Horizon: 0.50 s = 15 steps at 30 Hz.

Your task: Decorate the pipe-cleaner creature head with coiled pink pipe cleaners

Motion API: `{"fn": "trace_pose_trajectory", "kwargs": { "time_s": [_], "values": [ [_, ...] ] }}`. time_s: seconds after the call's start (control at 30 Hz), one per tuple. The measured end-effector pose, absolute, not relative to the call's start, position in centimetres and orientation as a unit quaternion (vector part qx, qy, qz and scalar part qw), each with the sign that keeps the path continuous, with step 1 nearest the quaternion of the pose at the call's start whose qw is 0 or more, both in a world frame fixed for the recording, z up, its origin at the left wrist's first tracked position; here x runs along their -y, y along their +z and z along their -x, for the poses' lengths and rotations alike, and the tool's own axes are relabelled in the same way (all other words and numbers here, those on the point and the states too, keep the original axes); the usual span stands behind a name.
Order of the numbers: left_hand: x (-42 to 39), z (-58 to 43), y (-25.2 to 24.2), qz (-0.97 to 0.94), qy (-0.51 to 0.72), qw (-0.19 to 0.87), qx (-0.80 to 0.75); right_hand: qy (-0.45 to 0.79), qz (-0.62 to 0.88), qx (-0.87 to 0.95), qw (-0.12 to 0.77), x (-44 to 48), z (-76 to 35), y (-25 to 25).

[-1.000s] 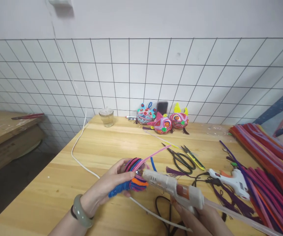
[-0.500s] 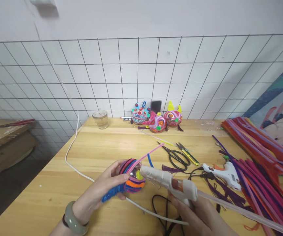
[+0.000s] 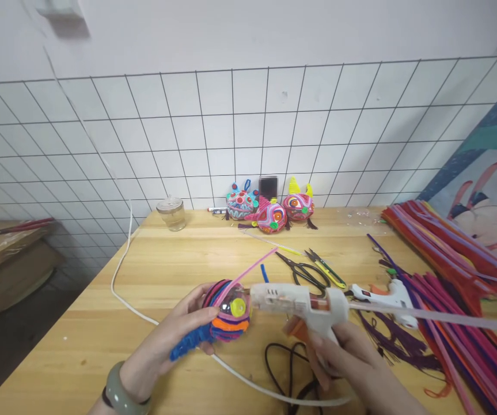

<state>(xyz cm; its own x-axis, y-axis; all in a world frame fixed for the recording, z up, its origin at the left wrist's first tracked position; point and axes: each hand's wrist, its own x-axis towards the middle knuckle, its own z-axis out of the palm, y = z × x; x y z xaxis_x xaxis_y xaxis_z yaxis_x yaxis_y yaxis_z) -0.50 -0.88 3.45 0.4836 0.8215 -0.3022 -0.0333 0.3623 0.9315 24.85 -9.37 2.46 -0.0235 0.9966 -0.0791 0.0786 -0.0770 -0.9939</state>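
Note:
My left hand [image 3: 194, 317] is closed round a ball-shaped craft fish [image 3: 230, 328] wrapped in blue, pink and orange pipe cleaners, with a blue tail and a yellow ring on its side. From its top a loose pink pipe cleaner [image 3: 254, 264] sticks up to the right. My right hand [image 3: 338, 351] grips a white hot glue gun [image 3: 300, 300] by its handle. The gun's nozzle is at the fish's right side; whether it touches cannot be made out. A long clear glue stick [image 3: 429, 314] runs out of the gun's back.
Black scissors [image 3: 306, 274] and yellow snips [image 3: 328, 270] lie beyond the gun. A second glue gun [image 3: 389, 300] and bundles of pipe cleaners [image 3: 459, 328] are at right. Finished craft animals [image 3: 271, 218] and a glass jar [image 3: 171, 214] stand at the back. A white cable [image 3: 121, 297] crosses the table.
The glue gun has turned level, its rear swinging up, and its nozzle has drawn away from the yellow ring toward the fish's right edge. The view has shifted slightly.

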Motion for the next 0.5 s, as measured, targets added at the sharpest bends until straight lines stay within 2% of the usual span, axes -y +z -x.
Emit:
{"fn": "trace_pose_trajectory", "kwargs": {
  "time_s": [0.17,0.27,0.37,0.5],
  "values": [
    [0.8,0.9,3.4,-0.432,0.318,0.723,-0.437,0.548,0.534,0.424,0.484,7.1,-26.5,1.2],
    [0.8,1.1,3.5,-0.42,0.337,0.722,-0.435,0.522,0.601,0.415,0.441,5.7,-27.2,-0.6],
    [0.8,1.1,3.6,-0.424,0.347,0.722,-0.423,0.416,0.68,0.492,0.349,4.8,-27.8,-2.3],
    [1.1,0.9,3.8,-0.436,0.35,0.718,-0.416,0.263,0.741,0.549,0.284,4.6,-28.7,-2.5]
  ]
}}
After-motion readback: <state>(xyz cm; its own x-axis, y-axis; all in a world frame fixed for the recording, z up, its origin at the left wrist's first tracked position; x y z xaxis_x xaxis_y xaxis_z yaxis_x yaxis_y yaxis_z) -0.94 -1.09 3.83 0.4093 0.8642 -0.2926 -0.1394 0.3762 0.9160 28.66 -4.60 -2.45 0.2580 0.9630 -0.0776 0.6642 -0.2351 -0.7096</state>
